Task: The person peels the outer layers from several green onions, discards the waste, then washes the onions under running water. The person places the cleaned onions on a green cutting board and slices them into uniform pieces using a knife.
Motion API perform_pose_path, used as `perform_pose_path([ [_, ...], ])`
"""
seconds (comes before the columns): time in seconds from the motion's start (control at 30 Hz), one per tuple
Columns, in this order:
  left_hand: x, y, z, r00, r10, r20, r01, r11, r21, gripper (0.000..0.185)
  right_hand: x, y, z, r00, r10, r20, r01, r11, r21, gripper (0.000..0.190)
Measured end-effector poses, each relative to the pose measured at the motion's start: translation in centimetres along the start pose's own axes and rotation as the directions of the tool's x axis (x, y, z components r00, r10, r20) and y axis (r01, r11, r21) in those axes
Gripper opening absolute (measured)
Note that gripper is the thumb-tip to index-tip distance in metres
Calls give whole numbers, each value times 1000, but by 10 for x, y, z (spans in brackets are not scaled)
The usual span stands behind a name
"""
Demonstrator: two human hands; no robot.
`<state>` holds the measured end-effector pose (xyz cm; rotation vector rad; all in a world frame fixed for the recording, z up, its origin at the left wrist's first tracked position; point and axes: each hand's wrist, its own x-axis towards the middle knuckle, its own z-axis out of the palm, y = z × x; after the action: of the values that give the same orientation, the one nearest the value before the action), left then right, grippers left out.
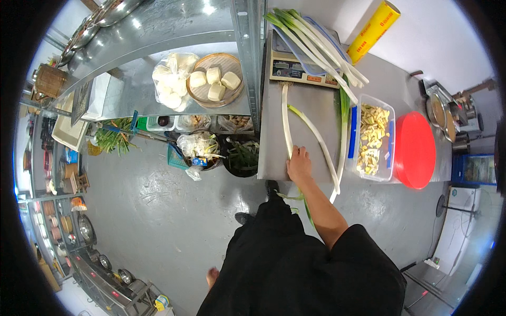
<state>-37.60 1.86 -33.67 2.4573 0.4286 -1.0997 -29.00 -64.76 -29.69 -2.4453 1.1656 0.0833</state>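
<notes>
My right hand (299,165) grips a long green onion (286,118) near the front edge of the steel table (272,162). Its white root end points away toward the scale, and green leaves hang below the hand past the edge. Just right of it lies a second green onion (316,132), and another long stalk (342,146) runs along beside that. More green onions (316,47) lie across a blue-rimmed plastic tray (330,29) on the digital scale (302,73). My left hand (212,276) hangs low beside my body, mostly hidden by black clothing; its fingers are unclear.
A clear plastic box (385,158) of cut yellowish pieces stands right of the stalks, beside a red round plastic item (415,150). Behind is a yellow roll (373,31). Left are a steel shelf with a bamboo steamer (215,102) of buns, and a black bin (241,170).
</notes>
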Motion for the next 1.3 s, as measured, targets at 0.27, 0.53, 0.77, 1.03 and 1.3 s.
perform_pose_path([
  [0.27, 31, 356, -84, 529, 843, -102, -843, 535, 54, 31, -93, -8, -95, 989, -129, -73, 149, 853, 500, 54],
  [0.53, -116, 507, -98, -351, 919, 181, -927, -369, 73, 39, -192, -83, -251, 742, -641, 196, 669, 724, -168, 43],
  [0.77, -96, 428, -137, 212, 970, 119, -940, 235, -247, 39, -199, -191, -248, 331, -887, -321, 868, 420, -265, 36],
  [1.03, -86, 352, -166, 406, 778, -480, -902, 256, -347, 33, -184, -273, -119, 783, -590, -198, 387, 212, 897, 39],
  [1.3, -108, 338, -176, 304, 509, -805, -938, 310, -158, 30, -194, -362, -102, 715, -681, -161, 124, -102, 987, 28],
])
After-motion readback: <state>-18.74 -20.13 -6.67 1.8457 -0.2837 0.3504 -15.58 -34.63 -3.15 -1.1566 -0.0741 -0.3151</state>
